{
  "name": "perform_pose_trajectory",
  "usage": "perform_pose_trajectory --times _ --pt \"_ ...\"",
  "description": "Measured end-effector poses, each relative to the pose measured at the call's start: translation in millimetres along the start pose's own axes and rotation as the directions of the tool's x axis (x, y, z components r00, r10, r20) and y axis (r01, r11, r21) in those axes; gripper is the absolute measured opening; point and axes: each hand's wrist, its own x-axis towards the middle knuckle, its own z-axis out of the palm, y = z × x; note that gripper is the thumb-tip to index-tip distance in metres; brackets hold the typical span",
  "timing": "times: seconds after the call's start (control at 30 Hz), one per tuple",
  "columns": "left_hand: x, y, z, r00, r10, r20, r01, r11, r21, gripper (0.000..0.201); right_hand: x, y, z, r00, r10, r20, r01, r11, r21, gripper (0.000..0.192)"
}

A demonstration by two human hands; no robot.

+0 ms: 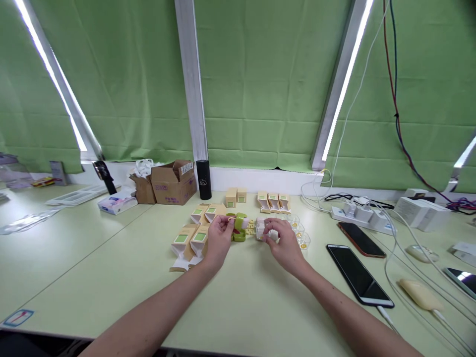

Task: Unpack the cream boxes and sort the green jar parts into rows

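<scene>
My left hand point(218, 243) holds a small green case point(240, 227) by its edge at the middle of the pale green table point(111, 258). My right hand point(284, 243) grips a small clear plastic box point(265, 229) just right of the case. Between them lie a few small yellow pieces point(250, 229). Several open tan cartons with green labels point(189, 240) lie left of my left hand. More clear boxes with yellow contents point(300, 234) sit right of my right hand. Closed tan cartons point(273, 201) stand in a row behind.
A brown cardboard box point(173, 182) and a black cylinder point(203, 179) stand at the back. Two phones point(359, 272) lie at the right, near a power strip point(359, 214) with trailing cables. A tissue pack point(117, 203) lies at the left.
</scene>
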Motion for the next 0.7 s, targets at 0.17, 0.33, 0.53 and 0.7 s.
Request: perform_pose_trajectory --times 0.17,0.33,0.53,0.7 --pt "1 -6 0.5 0.997 -0.078 0.001 0.078 0.993 -0.093 0.044 6 -6 -48 1.000 0.015 0.013 -0.014 0.997 -0.075 0.006" --pt "-2 -7 3.4 0.993 -0.111 0.042 0.116 0.985 -0.132 0.043 -15 0 -99 0.998 0.030 0.048 -0.016 0.966 -0.260 0.008" --pt "-6 -3 5.2 0.990 -0.118 0.074 0.126 0.985 -0.114 0.040 -49 21 -115 0.987 0.079 0.141 -0.008 0.895 -0.445 0.011" --pt "-6 -2 6.9 0.986 -0.139 0.092 0.150 0.981 -0.126 0.041 -60 42 -110 0.973 0.114 0.203 0.001 0.869 -0.495 0.013"
